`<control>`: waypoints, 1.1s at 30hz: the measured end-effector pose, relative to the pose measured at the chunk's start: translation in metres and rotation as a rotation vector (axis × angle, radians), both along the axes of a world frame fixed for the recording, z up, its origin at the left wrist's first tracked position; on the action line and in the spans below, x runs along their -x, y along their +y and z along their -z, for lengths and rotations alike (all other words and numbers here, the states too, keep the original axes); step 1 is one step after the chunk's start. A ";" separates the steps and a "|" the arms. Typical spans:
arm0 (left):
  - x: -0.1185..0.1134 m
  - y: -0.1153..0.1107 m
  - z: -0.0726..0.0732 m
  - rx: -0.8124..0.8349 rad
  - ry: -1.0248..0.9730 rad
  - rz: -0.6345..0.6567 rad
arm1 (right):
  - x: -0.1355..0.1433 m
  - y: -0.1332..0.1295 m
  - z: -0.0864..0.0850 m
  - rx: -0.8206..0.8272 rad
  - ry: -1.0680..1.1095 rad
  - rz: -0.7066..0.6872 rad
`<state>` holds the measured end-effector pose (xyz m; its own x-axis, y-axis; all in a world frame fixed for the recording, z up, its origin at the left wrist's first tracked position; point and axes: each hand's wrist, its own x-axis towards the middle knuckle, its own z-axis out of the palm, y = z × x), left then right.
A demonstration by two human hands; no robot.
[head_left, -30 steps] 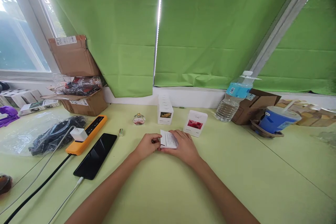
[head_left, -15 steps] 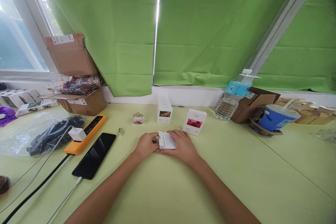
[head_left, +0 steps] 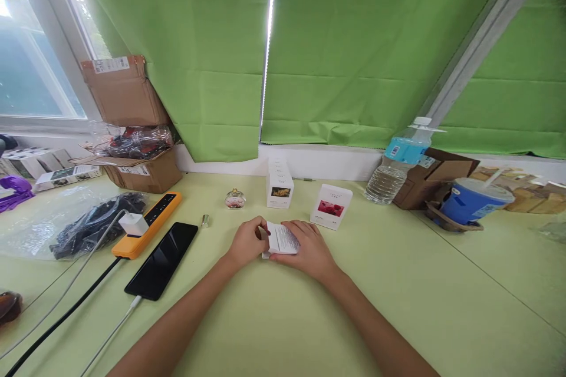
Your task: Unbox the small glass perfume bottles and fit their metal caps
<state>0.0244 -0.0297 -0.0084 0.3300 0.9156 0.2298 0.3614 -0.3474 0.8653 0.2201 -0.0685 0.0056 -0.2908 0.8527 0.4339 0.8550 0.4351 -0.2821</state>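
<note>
A small white box (head_left: pixel 283 240) with fine print on its upper face lies on the pale green table between both hands. My right hand (head_left: pixel 309 247) is wrapped round its right side. At the box's left end, my left hand (head_left: pixel 249 242) pinches the edge or flap with thumb and finger. Behind the hands are a round glass perfume bottle (head_left: pixel 234 198), a small metallic cap (head_left: pixel 204 221), a row of white boxes (head_left: pixel 279 191) and an upright white box with a red picture (head_left: pixel 331 207).
On the left are a black phone (head_left: pixel 161 260) with a cable, an orange power strip (head_left: pixel 148 224) and a cardboard box (head_left: pixel 150 174). A water bottle (head_left: pixel 389 174) and a blue cup (head_left: pixel 473 200) stand at the right.
The fingers of my left hand have shifted slightly at the box's left end. My right hand keeps its hold. The whole view has moved a little, so objects appear further right.
</note>
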 end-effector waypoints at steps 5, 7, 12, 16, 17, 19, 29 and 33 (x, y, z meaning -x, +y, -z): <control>0.001 0.003 0.005 0.000 -0.032 0.092 | 0.001 0.001 0.002 0.005 0.009 0.025; 0.002 0.003 0.005 -0.013 -0.006 0.126 | 0.001 0.001 0.002 0.005 0.003 0.018; 0.004 0.001 -0.001 -0.118 0.136 0.153 | 0.002 0.000 0.002 0.016 -0.012 0.010; 0.004 -0.002 -0.006 -0.171 0.267 0.129 | 0.004 -0.003 -0.001 0.037 -0.014 -0.012; 0.004 -0.003 -0.007 -0.183 0.284 0.127 | 0.004 -0.004 -0.002 0.040 -0.011 -0.015; 0.004 -0.005 -0.009 -0.210 0.303 0.126 | 0.005 -0.005 -0.003 0.048 -0.002 -0.023; 0.005 -0.008 -0.012 -0.227 0.202 0.184 | 0.022 -0.012 -0.003 0.054 0.058 -0.040; 0.006 -0.006 -0.007 -0.177 0.108 0.183 | 0.021 -0.011 -0.004 0.068 0.048 -0.034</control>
<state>0.0188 -0.0359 -0.0012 0.5174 0.7872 0.3356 0.3654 -0.5579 0.7452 0.1993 -0.0797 0.0099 -0.3002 0.8708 0.3893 0.8251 0.4419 -0.3520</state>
